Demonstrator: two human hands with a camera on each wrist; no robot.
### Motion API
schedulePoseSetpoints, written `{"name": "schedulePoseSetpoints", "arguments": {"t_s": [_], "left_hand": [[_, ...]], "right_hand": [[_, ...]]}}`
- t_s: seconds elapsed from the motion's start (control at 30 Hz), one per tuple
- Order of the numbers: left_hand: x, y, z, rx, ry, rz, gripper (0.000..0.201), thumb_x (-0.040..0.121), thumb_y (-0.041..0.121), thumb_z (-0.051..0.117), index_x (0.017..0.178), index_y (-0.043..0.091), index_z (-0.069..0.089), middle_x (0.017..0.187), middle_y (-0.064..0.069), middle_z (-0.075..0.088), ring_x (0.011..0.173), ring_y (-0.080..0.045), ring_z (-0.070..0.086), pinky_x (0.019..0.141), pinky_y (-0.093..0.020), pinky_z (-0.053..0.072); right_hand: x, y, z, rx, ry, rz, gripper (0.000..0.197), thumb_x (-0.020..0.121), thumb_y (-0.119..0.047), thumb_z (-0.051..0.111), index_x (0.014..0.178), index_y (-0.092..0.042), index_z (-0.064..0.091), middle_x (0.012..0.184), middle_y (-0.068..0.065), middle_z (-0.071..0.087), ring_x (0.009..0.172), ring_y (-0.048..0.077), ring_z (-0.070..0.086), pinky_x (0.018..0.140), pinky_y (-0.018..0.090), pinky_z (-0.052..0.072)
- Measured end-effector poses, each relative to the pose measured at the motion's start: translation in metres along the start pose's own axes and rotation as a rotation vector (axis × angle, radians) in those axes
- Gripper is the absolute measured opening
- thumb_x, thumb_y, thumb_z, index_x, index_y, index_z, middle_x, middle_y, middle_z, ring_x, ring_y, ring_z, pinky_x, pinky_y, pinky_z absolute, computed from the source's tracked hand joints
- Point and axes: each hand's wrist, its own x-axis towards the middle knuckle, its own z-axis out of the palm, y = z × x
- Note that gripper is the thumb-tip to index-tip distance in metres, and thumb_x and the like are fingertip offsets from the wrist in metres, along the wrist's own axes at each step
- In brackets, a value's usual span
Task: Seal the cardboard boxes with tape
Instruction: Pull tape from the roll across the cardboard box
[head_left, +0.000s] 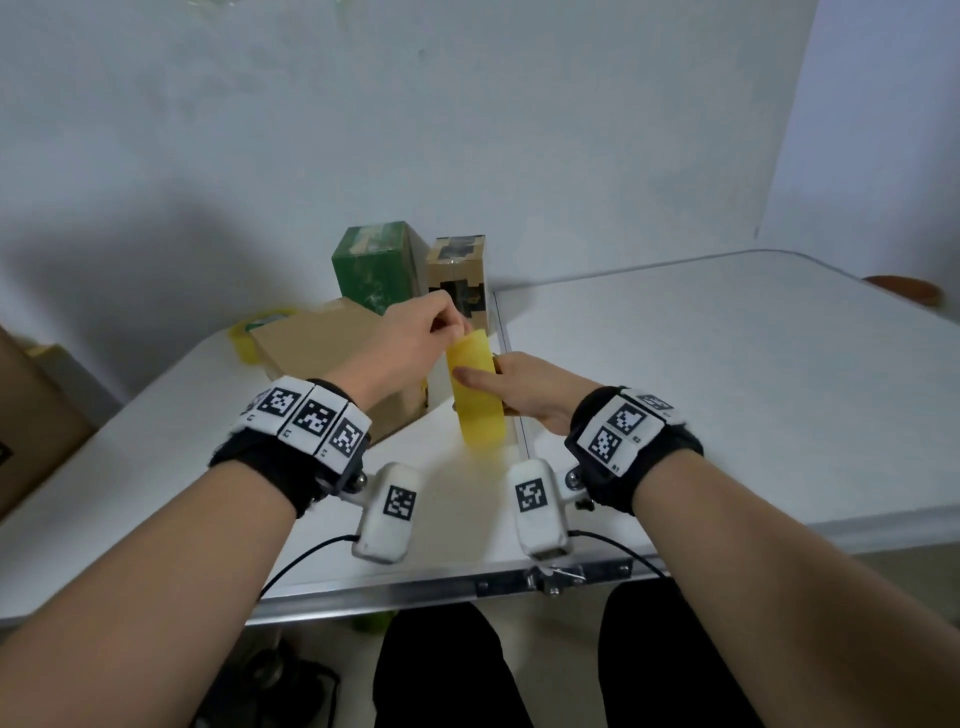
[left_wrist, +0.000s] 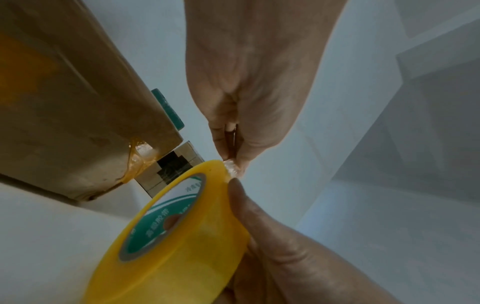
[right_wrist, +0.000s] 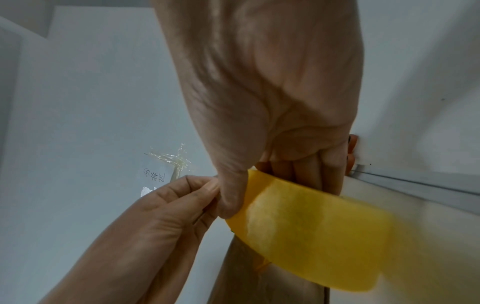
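A yellow tape roll (head_left: 475, 392) stands on edge over the white table (head_left: 727, 395), held in my right hand (head_left: 511, 387) with the thumb across its outer face. My left hand (head_left: 415, 332) pinches the loose tape end at the top of the roll (left_wrist: 207, 236); the pinching fingertips (left_wrist: 233, 164) meet the crinkled end there. In the right wrist view the roll (right_wrist: 311, 232) sits under the right palm (right_wrist: 265, 123) and the left hand's fingers (right_wrist: 187, 195) touch its edge. A brown cardboard box (head_left: 322, 353) lies just left of the roll, with tape along one corner (left_wrist: 135, 162).
A green box (head_left: 374, 265) and a tan patterned box (head_left: 460, 275) stand upright against the wall. Another tape roll (head_left: 254, 332) lies behind the brown box. A large cardboard box (head_left: 31, 415) sits at the far left. A seam (head_left: 506, 353) splits the table.
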Motion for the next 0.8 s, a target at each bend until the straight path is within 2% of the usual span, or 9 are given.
{"name": "schedulePoseSetpoints", "arguments": {"t_s": [0.17, 0.3, 0.4, 0.5, 0.6, 0.67, 0.73, 0.8], "left_hand": [[-0.001, 0.013, -0.002, -0.148, 0.001, -0.040, 0.010, 0.097, 0.014, 0.056, 0.094, 0.005, 0.059, 0.099, 0.012, 0.069, 0.093, 0.004, 0.059, 0.076, -0.015, 0.043], [-0.001, 0.011, -0.010, -0.129, 0.008, -0.094, 0.012, 0.098, 0.025, 0.056, 0.096, 0.016, 0.063, 0.097, 0.009, 0.070, 0.092, -0.004, 0.063, 0.078, -0.021, 0.048], [0.002, 0.011, -0.011, -0.120, 0.011, -0.153, 0.015, 0.100, 0.026, 0.051, 0.098, 0.019, 0.064, 0.090, 0.005, 0.070, 0.087, -0.008, 0.064, 0.075, -0.021, 0.049], [0.006, 0.014, -0.006, -0.145, -0.013, -0.256, 0.018, 0.100, 0.029, 0.048, 0.101, 0.019, 0.062, 0.092, 0.001, 0.068, 0.091, -0.014, 0.062, 0.087, -0.032, 0.051], [0.007, 0.015, -0.003, -0.161, -0.016, -0.304, 0.019, 0.099, 0.032, 0.051, 0.102, 0.017, 0.062, 0.094, 0.000, 0.066, 0.093, -0.016, 0.060, 0.088, -0.032, 0.049], [0.007, 0.016, -0.003, -0.205, -0.014, -0.318, 0.021, 0.098, 0.032, 0.054, 0.111, 0.016, 0.059, 0.094, -0.001, 0.068, 0.092, -0.016, 0.062, 0.082, -0.029, 0.049], [0.008, 0.016, -0.006, -0.239, -0.025, -0.319, 0.030, 0.098, 0.029, 0.054, 0.126, 0.017, 0.054, 0.093, -0.002, 0.070, 0.088, -0.013, 0.063, 0.077, -0.025, 0.049], [0.011, 0.019, -0.011, -0.211, -0.054, -0.314, 0.029, 0.099, 0.030, 0.053, 0.122, 0.017, 0.062, 0.093, -0.001, 0.071, 0.091, -0.014, 0.064, 0.080, -0.025, 0.049]], "right_hand": [[0.005, 0.002, -0.001, 0.019, 0.023, 0.004, 0.094, 0.046, -0.082, 0.061, 0.110, -0.013, 0.067, 0.106, 0.010, 0.073, 0.101, 0.027, 0.070, 0.096, 0.043, 0.054], [0.005, 0.001, -0.001, 0.008, 0.019, -0.005, 0.094, 0.046, -0.083, 0.059, 0.105, -0.010, 0.067, 0.106, 0.013, 0.073, 0.103, 0.029, 0.069, 0.098, 0.045, 0.053], [0.006, 0.003, -0.001, 0.020, 0.029, -0.002, 0.095, 0.045, -0.084, 0.060, 0.106, -0.011, 0.068, 0.107, 0.013, 0.073, 0.104, 0.029, 0.069, 0.098, 0.045, 0.053], [0.006, 0.004, -0.001, 0.007, 0.037, -0.003, 0.109, 0.034, -0.096, 0.060, 0.106, -0.014, 0.068, 0.106, 0.011, 0.074, 0.102, 0.027, 0.070, 0.098, 0.045, 0.053], [0.007, 0.003, -0.001, -0.016, 0.035, -0.003, 0.120, 0.024, -0.101, 0.055, 0.105, -0.013, 0.068, 0.104, 0.011, 0.074, 0.102, 0.028, 0.070, 0.098, 0.045, 0.052], [0.005, 0.002, -0.001, -0.022, 0.025, 0.001, 0.120, 0.025, -0.101, 0.055, 0.106, -0.013, 0.068, 0.104, 0.011, 0.074, 0.102, 0.029, 0.069, 0.099, 0.045, 0.051], [0.002, -0.001, -0.001, -0.024, 0.019, 0.006, 0.113, 0.035, -0.097, 0.058, 0.107, -0.010, 0.068, 0.105, 0.013, 0.074, 0.103, 0.030, 0.069, 0.099, 0.046, 0.051], [-0.002, -0.002, -0.001, -0.030, 0.025, 0.013, 0.101, 0.044, -0.090, 0.060, 0.108, -0.012, 0.068, 0.106, 0.012, 0.074, 0.103, 0.030, 0.069, 0.099, 0.046, 0.051]]}}
